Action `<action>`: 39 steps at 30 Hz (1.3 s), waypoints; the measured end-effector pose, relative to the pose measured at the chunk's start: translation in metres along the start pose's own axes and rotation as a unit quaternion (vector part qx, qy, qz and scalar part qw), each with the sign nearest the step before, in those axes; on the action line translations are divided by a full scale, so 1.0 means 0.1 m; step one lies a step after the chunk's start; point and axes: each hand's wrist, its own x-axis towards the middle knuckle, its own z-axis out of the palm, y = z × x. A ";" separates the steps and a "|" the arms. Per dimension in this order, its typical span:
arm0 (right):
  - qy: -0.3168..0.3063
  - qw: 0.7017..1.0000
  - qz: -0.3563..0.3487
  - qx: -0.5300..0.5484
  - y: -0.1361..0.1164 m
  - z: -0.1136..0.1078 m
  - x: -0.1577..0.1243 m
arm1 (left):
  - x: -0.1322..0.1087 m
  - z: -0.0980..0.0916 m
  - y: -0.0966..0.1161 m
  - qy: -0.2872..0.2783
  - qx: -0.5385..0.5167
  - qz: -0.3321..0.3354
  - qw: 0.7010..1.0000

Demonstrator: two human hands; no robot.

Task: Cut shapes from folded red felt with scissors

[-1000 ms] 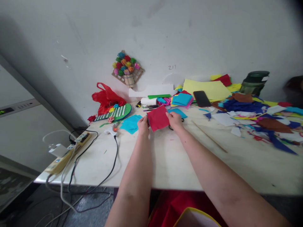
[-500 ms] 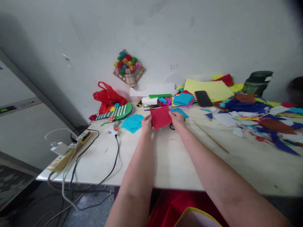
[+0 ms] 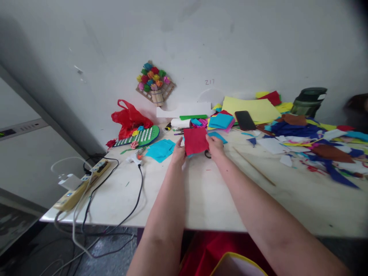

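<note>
A square of red paper point(image 3: 196, 141) is held up above the table, its flat face toward me. My right hand point(image 3: 215, 147) pinches its right edge, thumb in front. By the lower left edge is my left hand point(image 3: 178, 154), its thumb raised and apart from the sheet; its other fingers are partly hidden. Behind the red square, part of a blue paper piece point(image 3: 217, 136) shows beside my right hand. A dark scissors handle point(image 3: 207, 154) peeks out below. To the left of my left hand lie several blue paper squares point(image 3: 161, 150).
A white glue gun point(image 3: 134, 158) with its cord and a power strip point(image 3: 71, 197) are on the left. A thin stick point(image 3: 254, 166), a phone point(image 3: 245, 120) and heaped paper scraps point(image 3: 301, 130) lie right. A red plastic bag point(image 3: 129, 119) stands at the back.
My left thumb has come away from the red paper's left edge. The red square has tilted slightly, while my right hand keeps its grip. The view has shifted slightly.
</note>
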 end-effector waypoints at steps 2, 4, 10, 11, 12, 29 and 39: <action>0.005 1.000 0.002 0.006 0.00 0.00 0.00 | 0.00 0.00 0.01 -0.001 0.012 0.042 0.999; 0.010 1.000 0.005 0.008 0.00 0.00 0.00 | 0.01 0.01 0.02 -0.011 0.025 0.071 0.997; 0.024 1.000 0.001 0.014 0.01 0.00 0.02 | 0.03 0.04 0.00 0.001 0.020 0.070 0.997; 0.025 1.000 -0.004 0.015 0.02 0.00 0.02 | 0.04 0.04 -0.01 -0.003 0.027 0.066 0.997; 0.027 0.999 -0.009 0.015 0.03 0.00 0.03 | 0.04 0.04 -0.01 -0.009 0.033 0.061 0.998; 0.028 0.999 -0.020 0.041 0.09 0.00 0.08 | 0.03 0.03 -0.09 -0.057 0.056 0.028 0.996; -0.013 0.995 0.021 0.094 0.00 -0.08 0.02 | -0.03 0.06 -0.03 -0.049 0.098 0.061 0.992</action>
